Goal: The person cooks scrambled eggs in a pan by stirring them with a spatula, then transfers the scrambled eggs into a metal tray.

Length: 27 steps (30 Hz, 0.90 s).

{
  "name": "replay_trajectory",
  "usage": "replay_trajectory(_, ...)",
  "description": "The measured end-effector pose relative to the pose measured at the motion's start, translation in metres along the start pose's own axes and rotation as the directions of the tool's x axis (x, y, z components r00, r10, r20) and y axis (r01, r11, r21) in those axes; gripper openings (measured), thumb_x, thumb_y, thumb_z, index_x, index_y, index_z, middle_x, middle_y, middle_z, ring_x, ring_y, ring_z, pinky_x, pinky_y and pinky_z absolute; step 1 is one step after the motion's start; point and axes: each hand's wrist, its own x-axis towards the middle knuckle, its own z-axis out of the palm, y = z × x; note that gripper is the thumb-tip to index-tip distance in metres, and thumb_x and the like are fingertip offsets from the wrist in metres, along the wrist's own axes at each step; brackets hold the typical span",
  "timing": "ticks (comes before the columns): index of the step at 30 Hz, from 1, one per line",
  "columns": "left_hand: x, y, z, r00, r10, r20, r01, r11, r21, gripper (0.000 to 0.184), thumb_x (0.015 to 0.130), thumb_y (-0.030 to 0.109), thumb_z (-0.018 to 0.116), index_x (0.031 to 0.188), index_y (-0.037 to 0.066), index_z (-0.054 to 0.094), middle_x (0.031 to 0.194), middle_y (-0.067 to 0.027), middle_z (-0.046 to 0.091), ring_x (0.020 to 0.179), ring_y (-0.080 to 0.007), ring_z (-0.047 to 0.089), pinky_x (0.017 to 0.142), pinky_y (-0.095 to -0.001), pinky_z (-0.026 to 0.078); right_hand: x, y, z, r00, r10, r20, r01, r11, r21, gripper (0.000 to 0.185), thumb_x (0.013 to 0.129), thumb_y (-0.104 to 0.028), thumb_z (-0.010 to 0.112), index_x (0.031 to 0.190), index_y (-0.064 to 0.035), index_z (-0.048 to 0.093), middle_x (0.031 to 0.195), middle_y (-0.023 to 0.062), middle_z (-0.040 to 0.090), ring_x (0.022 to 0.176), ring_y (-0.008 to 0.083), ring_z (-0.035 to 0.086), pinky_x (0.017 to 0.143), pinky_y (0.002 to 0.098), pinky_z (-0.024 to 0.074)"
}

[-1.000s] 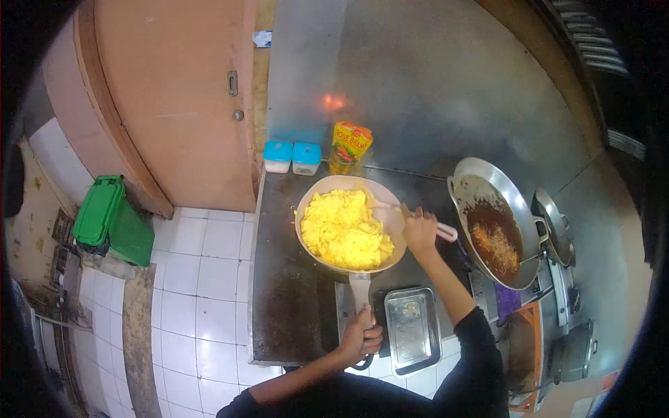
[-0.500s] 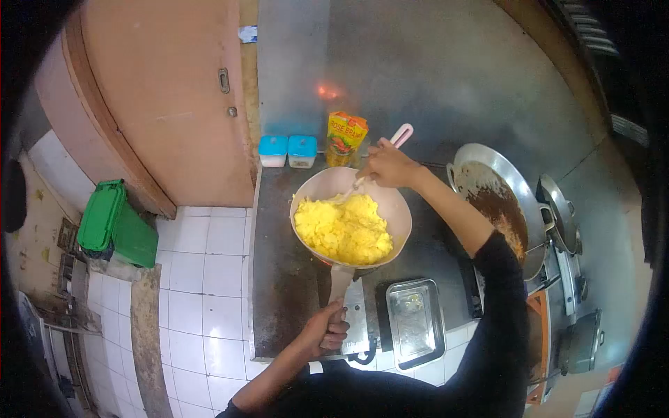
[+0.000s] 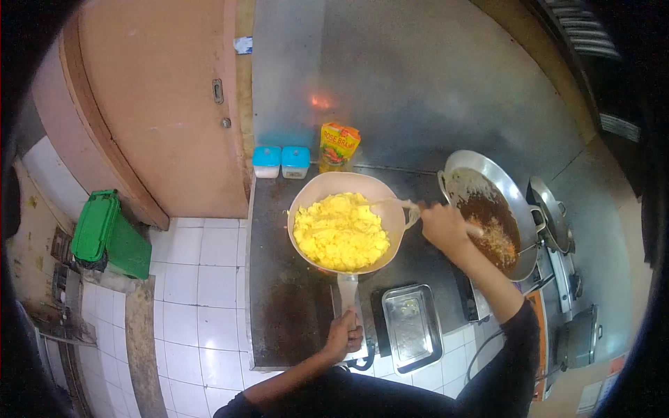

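My left hand (image 3: 345, 334) is closed around the handle of a light-coloured frying pan (image 3: 395, 209). Fluffy yellow scrambled eggs (image 3: 341, 233) fill much of the pan. At the pan's right side, my right hand (image 3: 444, 226) grips a pale spatula (image 3: 380, 202), whose far end reaches into the eggs; its head is hidden or blurred. The handle's end pokes out behind my right hand, towards the large wok.
A large metal wok (image 3: 505, 167) with brown, oily contents stands at right. Behind the pan are a yellow oil pouch (image 3: 339, 144) and two blue-lidded containers (image 3: 295, 160). A metal tray (image 3: 411, 327) lies near the front edge. A green bin (image 3: 111, 233) stands at left.
My right hand has swung from the pan's back rim to its right side, tilting the spatula low. My left hand still holds the pan handle. The view has shifted slightly.
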Motion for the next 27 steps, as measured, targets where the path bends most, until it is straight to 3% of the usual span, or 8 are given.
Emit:
replay_trajectory(7, 0.021, -0.024, 0.008, 0.993, 0.102, -0.059, -0.100, 0.995, 0.028, 0.038, 0.084, 0.050, 0.045, 0.075, 0.014, 0.038, 0.049, 0.0042, 0.025, 0.035, -0.0070, 0.021, 0.032, -0.0240, 0.016, 0.037, -0.023, 0.068, 0.960, 0.238, 0.149, -0.274, 0.908, 0.317, 0.020, 0.075, -0.017, 0.051, 0.084, -0.0017, 0.060, 0.085, 0.0199, 0.062, 0.080, 0.0344, 0.062, 0.069, 0.0404, 0.0506)
replay_trajectory(8, 0.017, -0.020, 0.012, 0.992, 0.118, -0.049, -0.115, 0.991, 0.069, 0.038, 0.084, 0.049, 0.046, 0.075, 0.013, 0.038, 0.049, 0.0043, 0.025, 0.035, -0.0071, 0.021, 0.032, -0.0240, 0.016, 0.052, -0.021, 0.076, 0.962, 0.228, 0.147, -0.265, 0.909, 0.321, 0.020, 0.075, -0.017, 0.051, 0.084, -0.0017, 0.060, 0.085, 0.0199, 0.062, 0.080, 0.0344, 0.062, 0.069, 0.0404, 0.0506)
replay_trajectory(10, 0.010, -0.016, 0.017, 0.989, 0.100, -0.112, -0.092, 0.993, 0.074, 0.039, 0.083, 0.049, 0.048, 0.074, 0.013, 0.038, 0.049, 0.0047, 0.024, 0.036, -0.0071, 0.021, 0.033, -0.0235, 0.015, 0.077, -0.015, 0.094, 0.936, -0.061, 0.346, -0.152, 0.817, 0.556, 0.028, 0.075, -0.026, 0.052, 0.087, -0.0021, 0.061, 0.077, 0.0200, 0.061, 0.074, 0.0314, 0.062, 0.067, 0.0404, 0.0492)
replay_trajectory(11, 0.009, -0.014, 0.015, 0.990, 0.090, -0.108, -0.082, 0.994, 0.073, 0.038, 0.084, 0.049, 0.048, 0.074, 0.013, 0.038, 0.049, 0.0049, 0.024, 0.036, -0.0069, 0.021, 0.033, -0.0233, 0.015, 0.084, -0.017, 0.111, 0.937, -0.061, 0.344, -0.152, 0.814, 0.560, 0.028, 0.075, -0.026, 0.052, 0.087, -0.0021, 0.061, 0.077, 0.0200, 0.061, 0.074, 0.0314, 0.062, 0.067, 0.0404, 0.0492)
replay_trajectory(13, 0.003, -0.005, 0.011, 0.991, 0.085, -0.107, -0.077, 0.994, 0.076, 0.038, 0.084, 0.048, 0.048, 0.075, 0.013, 0.038, 0.049, 0.0050, 0.024, 0.036, -0.0068, 0.021, 0.033, -0.0231, 0.015, 0.097, -0.023, 0.138, 0.970, -0.240, 0.027, 0.167, 0.748, 0.642, 0.025, 0.072, -0.023, 0.056, 0.087, -0.0050, 0.063, 0.082, 0.0162, 0.062, 0.074, 0.0315, 0.062, 0.066, 0.0414, 0.0495)
replay_trajectory(17, -0.015, 0.008, 0.008, 0.998, 0.012, -0.067, -0.007, 0.997, 0.074, 0.035, 0.085, 0.046, 0.046, 0.077, 0.013, 0.038, 0.050, 0.0052, 0.025, 0.038, -0.0061, 0.021, 0.034, -0.0229, 0.016, 0.060, -0.031, 0.078, 0.973, -0.231, -0.015, 0.211, 0.860, 0.465, 0.032, 0.071, -0.026, 0.057, 0.096, -0.0064, 0.061, 0.078, 0.0158, 0.062, 0.067, 0.0309, 0.061, 0.061, 0.0412, 0.0494)
replay_trajectory(22, -0.032, 0.025, 0.020, 0.994, -0.008, -0.108, 0.016, 0.997, 0.073, 0.034, 0.086, 0.044, 0.047, 0.075, 0.012, 0.040, 0.051, 0.0050, 0.029, 0.038, -0.0061, 0.024, 0.035, -0.0229, 0.018, 0.001, -0.030, 0.060, 0.922, -0.266, -0.283, 0.328, 0.923, 0.203, 0.037, 0.073, -0.017, 0.054, 0.110, -0.0104, 0.055, 0.070, 0.0085, 0.056, 0.058, 0.0229, 0.060, 0.051, 0.0346, 0.0485)
replay_trajectory(27, -0.037, 0.029, 0.022, 0.996, -0.023, -0.087, 0.030, 0.996, 0.081, 0.034, 0.086, 0.044, 0.046, 0.074, 0.012, 0.041, 0.051, 0.0060, 0.027, 0.038, -0.0072, 0.023, 0.036, -0.0241, 0.020, -0.059, -0.028, 0.054, 0.911, -0.214, -0.352, 0.305, 0.926, 0.224, 0.050, 0.065, -0.004, 0.055, 0.114, -0.0103, 0.053, 0.074, 0.0094, 0.052, 0.065, 0.0222, 0.057, 0.055, 0.0308, 0.0472)
